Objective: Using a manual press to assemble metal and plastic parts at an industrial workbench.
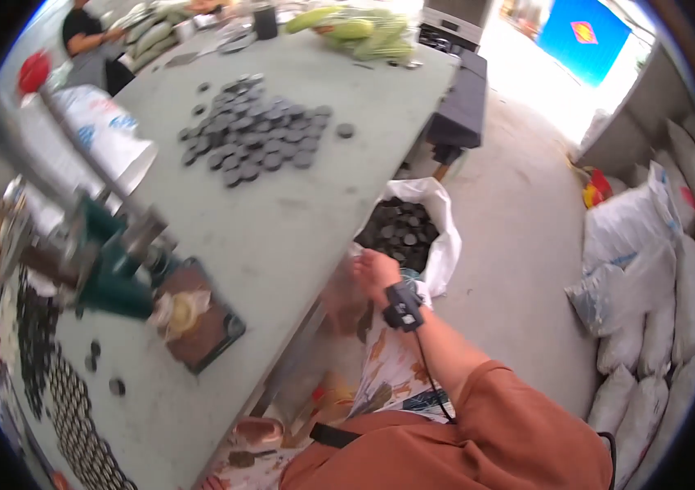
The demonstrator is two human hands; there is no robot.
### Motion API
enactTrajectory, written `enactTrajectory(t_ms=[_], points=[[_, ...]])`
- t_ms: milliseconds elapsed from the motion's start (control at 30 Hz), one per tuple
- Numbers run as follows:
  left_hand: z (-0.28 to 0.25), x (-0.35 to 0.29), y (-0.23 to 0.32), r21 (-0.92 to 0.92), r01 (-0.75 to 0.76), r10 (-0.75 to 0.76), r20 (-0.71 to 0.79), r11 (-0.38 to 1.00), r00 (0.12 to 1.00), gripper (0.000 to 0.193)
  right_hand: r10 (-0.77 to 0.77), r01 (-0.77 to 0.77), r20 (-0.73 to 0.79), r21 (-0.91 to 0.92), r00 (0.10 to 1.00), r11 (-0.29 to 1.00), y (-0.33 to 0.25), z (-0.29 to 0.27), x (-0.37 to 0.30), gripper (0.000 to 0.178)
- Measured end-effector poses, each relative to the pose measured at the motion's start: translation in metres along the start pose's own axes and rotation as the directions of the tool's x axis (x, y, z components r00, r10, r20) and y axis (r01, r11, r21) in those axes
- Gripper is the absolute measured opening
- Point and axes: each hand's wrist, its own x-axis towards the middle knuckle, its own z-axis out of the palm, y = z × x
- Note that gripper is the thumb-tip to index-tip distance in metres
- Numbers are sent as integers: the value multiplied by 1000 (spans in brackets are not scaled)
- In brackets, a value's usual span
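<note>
My right hand (376, 273), a dark device strapped to its wrist, is at the near rim of an open white sack (444, 233). Its fingers are curled and look closed on the rim, though they are partly hidden. Inside the sack lie many dark round discs (400, 233). The sack stands beside the right edge of the pale green table (225, 224). My left hand does not show. On the table, a loose cluster of similar dark discs (253, 135) lies towards the far end.
A green hand press (114, 269) with a brown base plate stands on the table's left. Rows of ringed discs (73, 412) lie at the near left. Bagged green vegetables (355, 31) are at the far end. Filled sacks (637, 245) line the right wall. Another person (90, 41) sits far left.
</note>
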Motion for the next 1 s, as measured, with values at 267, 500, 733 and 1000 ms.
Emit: enactTrajectory(t_ms=[267,500,733,1000], points=[[1,-9,23,388,293,-369,139,874,919,53,-344,413,275,-257,898,874,-26,1,-67,12],[-9,-52,47,488,-294,257,143,822,956,28,-202,848,889,-293,412,442,22,44,-200,8],[-12,-6,98,819,-432,754,543,-378,369,21,303,973,934,140,-192,185,113,129,-263,15],[-2,15,128,813,-418,617,580,-404,532,26,261,968,955,188,-140,-169,211,228,-240,34]])
